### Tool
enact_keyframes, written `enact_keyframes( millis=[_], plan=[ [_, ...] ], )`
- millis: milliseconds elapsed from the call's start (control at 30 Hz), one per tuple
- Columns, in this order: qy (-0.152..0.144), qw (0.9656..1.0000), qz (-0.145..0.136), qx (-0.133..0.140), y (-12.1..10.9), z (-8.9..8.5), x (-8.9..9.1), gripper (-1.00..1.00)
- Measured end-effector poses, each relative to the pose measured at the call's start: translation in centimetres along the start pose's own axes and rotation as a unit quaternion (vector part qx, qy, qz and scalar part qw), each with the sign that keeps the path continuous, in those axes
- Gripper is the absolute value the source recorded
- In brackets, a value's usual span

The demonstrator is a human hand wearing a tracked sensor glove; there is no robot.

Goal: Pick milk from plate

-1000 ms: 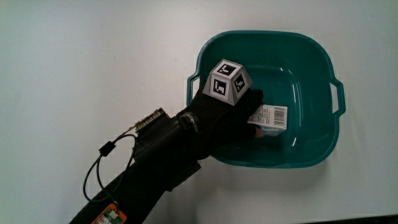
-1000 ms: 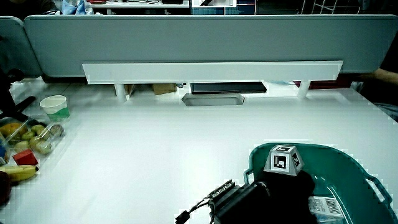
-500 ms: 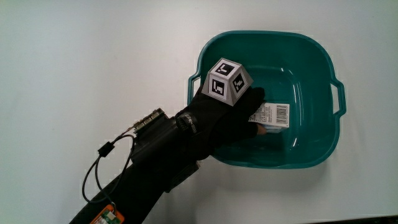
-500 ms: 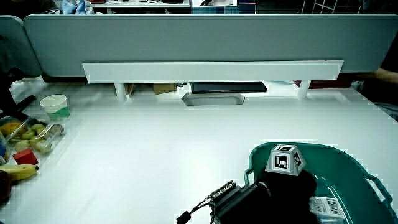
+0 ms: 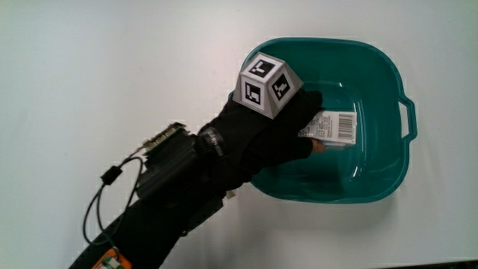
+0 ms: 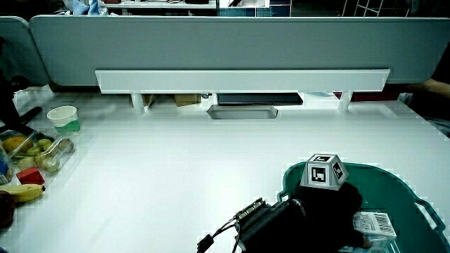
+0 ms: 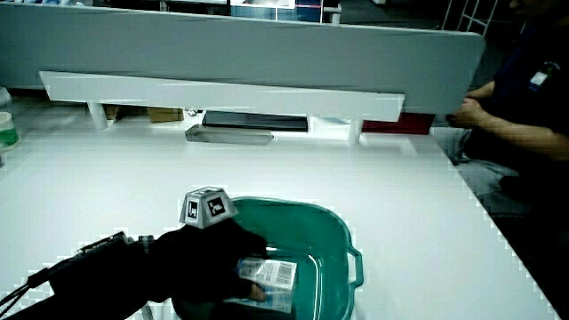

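The hand (image 5: pixel 280 134), fingers closed around the milk carton (image 5: pixel 334 127), holds it higher than a second ago, inside the teal basin (image 5: pixel 373 67), with open table (image 5: pixel 112 67) all around.

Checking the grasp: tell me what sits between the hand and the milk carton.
Nothing. In the main view the hand is over the teal basin, its fingers closed directly on the milk carton; a side view shows the same.
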Motion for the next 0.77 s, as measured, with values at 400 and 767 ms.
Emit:
enact_keyframes(
  millis=[400, 767],
  plan=[
    [0.015, 0.9986, -0.024, 0.044, -1.3, 2.7, -1.8, 1.00],
    [0.043, 0.9973, 0.026, 0.053, -4.6, 6.2, -3.7, 1.00]
  ],
)
